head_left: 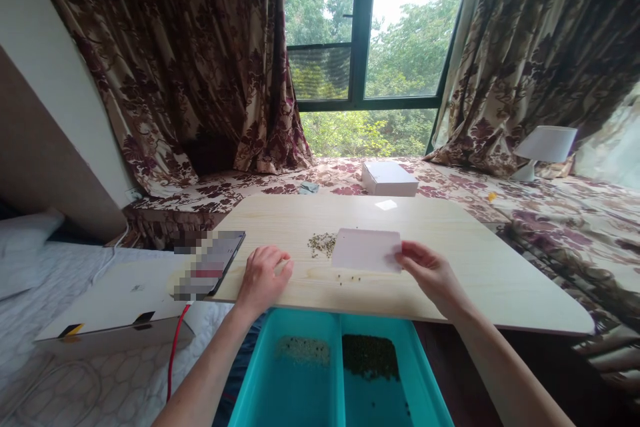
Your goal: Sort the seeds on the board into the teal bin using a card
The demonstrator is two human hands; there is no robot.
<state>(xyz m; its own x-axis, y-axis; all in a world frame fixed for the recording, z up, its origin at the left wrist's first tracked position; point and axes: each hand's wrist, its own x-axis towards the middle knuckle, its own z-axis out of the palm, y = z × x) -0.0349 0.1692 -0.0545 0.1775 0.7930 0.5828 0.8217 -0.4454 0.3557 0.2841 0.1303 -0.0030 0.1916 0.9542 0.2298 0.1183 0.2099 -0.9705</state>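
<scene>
The right hand (430,271) pinches a white card (365,249) by its right edge, mid-tabletop (487,273); the left hand (264,272) rests apart, loosely spread, toward the front-left corner. The card should handle light, thin, fairly stiff, best gripped by an edge; it perhaps hides some small grains (321,245).

Right grip (431,268) holding white card (366,249) beside scattered grains (320,244); left grip (265,273) on table (485,273); divided teal tray (341,380) below.
</scene>
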